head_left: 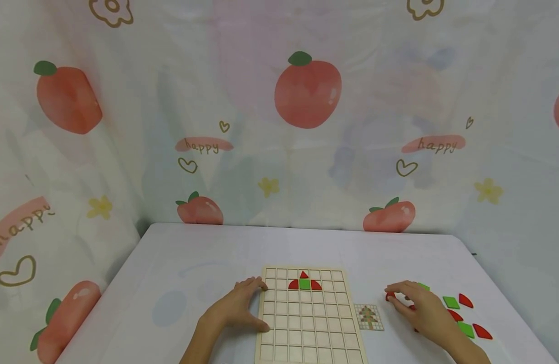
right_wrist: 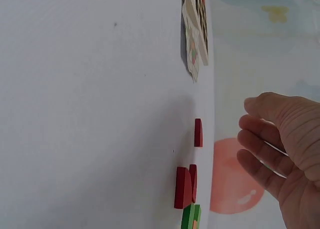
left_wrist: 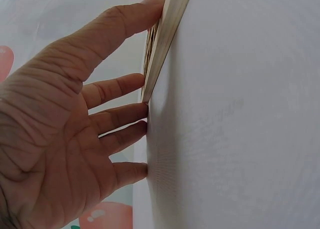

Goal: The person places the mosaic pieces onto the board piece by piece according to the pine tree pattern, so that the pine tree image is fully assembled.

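My left hand (head_left: 233, 308) rests at the left edge of the wooden grid board (head_left: 295, 323), thumb and fingers spread. In the left wrist view its thumb touches the board's side (left_wrist: 167, 34). A red triangle (head_left: 304, 275) tops a green square (head_left: 304, 284) flanked by red quarter-rounds (head_left: 294, 285) on the grid. My right hand (head_left: 422, 311) is over loose pieces, fingers bent, with a red piece (head_left: 390, 296) showing by its thumb and index finger. In the right wrist view the hand (right_wrist: 285, 139) is raised above the table, with no piece visible at its fingertips.
A small card with a tree pattern (head_left: 369, 317) lies against the board's right side. Loose green squares (head_left: 451, 302) and red quarter-rounds (head_left: 482, 331) are scattered at the right. A patterned curtain (head_left: 288, 177) hangs behind the white table (head_left: 206, 242).
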Demonstrator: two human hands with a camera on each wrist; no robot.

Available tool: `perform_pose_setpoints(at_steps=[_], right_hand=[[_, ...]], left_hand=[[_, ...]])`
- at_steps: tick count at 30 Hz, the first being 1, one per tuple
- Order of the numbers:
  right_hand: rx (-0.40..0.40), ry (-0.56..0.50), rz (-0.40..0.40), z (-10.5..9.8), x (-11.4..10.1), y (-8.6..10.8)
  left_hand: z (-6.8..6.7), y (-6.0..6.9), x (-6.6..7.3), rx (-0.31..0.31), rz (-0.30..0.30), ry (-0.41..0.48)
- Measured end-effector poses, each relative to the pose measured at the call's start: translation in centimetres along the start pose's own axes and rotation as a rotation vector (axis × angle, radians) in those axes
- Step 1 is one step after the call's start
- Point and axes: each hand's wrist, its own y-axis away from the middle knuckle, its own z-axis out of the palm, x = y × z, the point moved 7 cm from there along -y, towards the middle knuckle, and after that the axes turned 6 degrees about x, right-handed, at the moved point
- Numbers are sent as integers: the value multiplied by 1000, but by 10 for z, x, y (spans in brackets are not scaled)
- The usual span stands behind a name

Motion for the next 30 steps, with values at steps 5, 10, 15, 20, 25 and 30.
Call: perform_pose_setpoints(at_steps=[5, 10, 15, 20, 25, 30], right_hand=[[-12, 6, 50, -4, 14, 8], [-68, 11, 153, -8, 30, 17], [-43, 13, 202, -18, 42, 26], [-102, 55, 278, -25, 55, 30], [-168, 52, 334, -27, 71, 32], [-265, 36, 394, -23, 89, 36]], left_hand=[[0, -1, -1, 1, -1, 0], [0, -1, -2, -4, -1, -1], [0, -1, -1, -6, 4, 1], [0, 0, -1, -3, 2, 4], [-1, 0, -1, -2, 4, 10], [-1, -2, -2, -2, 15, 13]])
